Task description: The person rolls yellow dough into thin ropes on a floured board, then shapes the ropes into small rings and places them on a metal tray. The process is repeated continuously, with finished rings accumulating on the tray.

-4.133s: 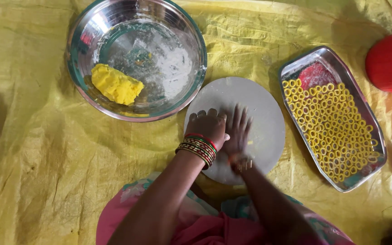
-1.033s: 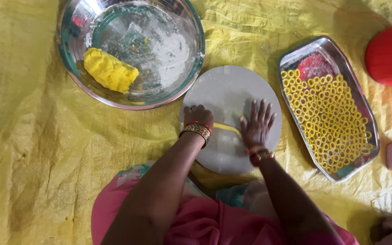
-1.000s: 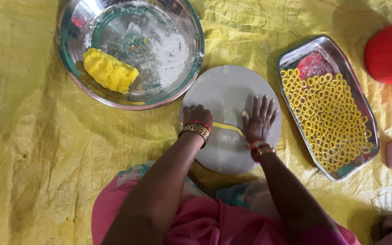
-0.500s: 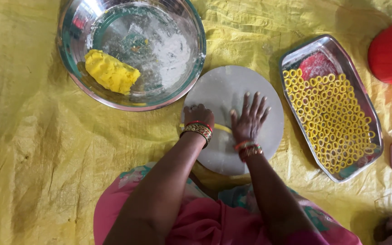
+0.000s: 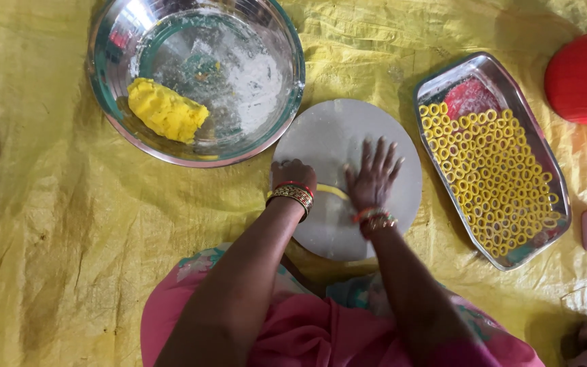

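Pink cloth (image 5: 321, 333): the person's lap, at the near edge of the grey round board (image 5: 338, 136), which serves as the landmark here.
Left hand (image 5: 293, 175): curled on the near left part of the board, knuckles up; its fingers are tucked under, so I cannot tell whether they pinch the dough or only press it.
Right hand (image 5: 374, 178): flat and open on the near middle of the board, fingers spread, palm pressing down.
Dough strand (image 5: 333, 191): a thin yellow rope lying on the board between the two hands, both ends hidden under them.
Doing the step well: judging by the pose, the strand is being rolled; light, even pressure from the flat palm and short strokes should keep it uniform and unbroken.
Steel tray (image 5: 494, 160): just right of the board, packed with small yellow dough rings.
Steel bowl (image 5: 195, 78): beyond the board to the left, floury inside, holding a yellow dough lump (image 5: 166, 110).
Red tub (image 5: 585, 75): far right of the board, past the tray.
Change: four seconds ago both hands lay together over the board's near edge; now they sit apart with the strand showing between them, and since half a second ago the right hand has barely shifted.
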